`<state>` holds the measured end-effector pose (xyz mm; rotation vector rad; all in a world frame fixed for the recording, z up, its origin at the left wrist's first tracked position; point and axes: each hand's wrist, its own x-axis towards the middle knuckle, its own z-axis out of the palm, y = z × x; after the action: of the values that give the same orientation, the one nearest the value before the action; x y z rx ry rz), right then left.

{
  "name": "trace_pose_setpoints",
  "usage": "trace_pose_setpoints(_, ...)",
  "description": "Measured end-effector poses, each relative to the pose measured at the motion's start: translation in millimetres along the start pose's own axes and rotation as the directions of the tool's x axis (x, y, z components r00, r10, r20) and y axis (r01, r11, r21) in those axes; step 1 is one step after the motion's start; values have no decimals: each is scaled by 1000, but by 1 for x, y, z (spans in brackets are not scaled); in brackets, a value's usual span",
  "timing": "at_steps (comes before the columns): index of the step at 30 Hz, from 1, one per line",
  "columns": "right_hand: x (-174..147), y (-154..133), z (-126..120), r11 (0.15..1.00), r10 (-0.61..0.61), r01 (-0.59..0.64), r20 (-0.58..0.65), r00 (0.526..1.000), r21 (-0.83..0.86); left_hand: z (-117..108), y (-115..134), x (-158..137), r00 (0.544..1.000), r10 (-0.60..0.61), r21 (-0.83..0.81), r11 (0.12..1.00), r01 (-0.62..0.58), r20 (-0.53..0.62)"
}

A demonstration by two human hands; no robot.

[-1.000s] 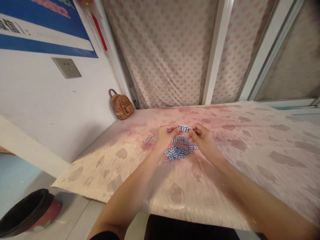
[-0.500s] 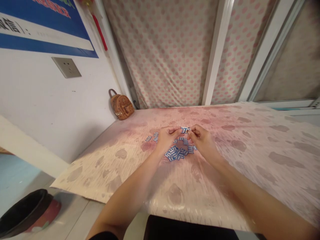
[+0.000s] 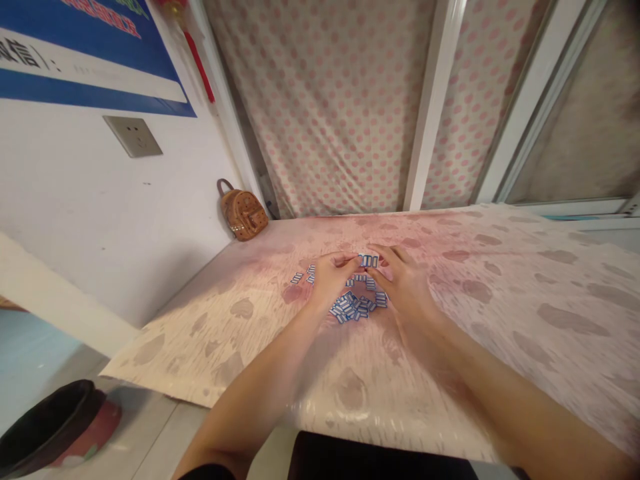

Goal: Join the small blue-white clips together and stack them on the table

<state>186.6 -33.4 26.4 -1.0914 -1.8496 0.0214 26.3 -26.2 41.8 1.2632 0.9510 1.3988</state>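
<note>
"Item one?"
"I have one small white strip [image 3: 369,261] with blue-edged bars, between the two grips, beyond the main pile [image 3: 350,307]. I judge it lifted off the bench [image 3: 345,393]; any gap beneath is hidden."
"Long axis?"
"Crosswise, left to right as I face it, bars side by side."
"Grips?"
"Left grip [image 3: 333,275]: thumb and fingers pinched on the strip's left end. Right grip [image 3: 403,277]: thumb and forefinger parted about the right end, forefinger above, thumb below. I cannot tell whether they press on it."
"Nearer?"
"Left, in contact. The strip lies leftward from my right grip; the relation that counts is its right end between those parted tips."
"Surrounding stock?"
"Main pile: similar pieces, heaped, nearer me. Curved row [image 3: 371,284]: several loose pieces, right and far side of the pile. Outliers [image 3: 297,278]: left of my left grip. Brown backpack [image 3: 245,215]: one, small, far left, well apart."
</note>
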Motion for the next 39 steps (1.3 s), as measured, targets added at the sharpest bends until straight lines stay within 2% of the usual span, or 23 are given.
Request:
trace_pose_setpoints(6,0,-2,0,999,-36,36,-3,999,-25,2,0,-2,999,30,9,1000,-29,-16)
trace_pose_setpoints(13,-1,-4,0,999,33,-33,-14,999,23,4,1,-4,998,58,32,998,-58,4)
trace_pose_setpoints(20,0,-2,1,993,-39,38,-7,999,-115,5,-5,-2,997,71,25,997,-71,-15)
trace_pose_setpoints(24,0,-1,2,985,-71,68,-14,997,-160,5,-8,-2,995,98,74,993,-96,-17)
trace_pose_setpoints(29,-1,-5,3,983,-60,55,-28,998,-176,7,-9,-2,992,119,58,991,-117,-30)
trace_pose_setpoints(31,-2,-4,4,994,-10,6,-36,999,-110,6,-11,-1,991,128,60,990,-126,-32)
trace_pose_setpoints(34,-1,0,5,981,160,-155,-39,986,121,5,-17,2,990,133,76,989,-129,-49)
trace_pose_setpoints(36,1,4,6,921,272,-271,34,962,281,5,-22,4,990,129,77,989,-125,-56)
trace_pose_setpoints(39,3,8,5,829,314,-363,181,932,426,5,-27,8,993,119,72,990,-120,9)
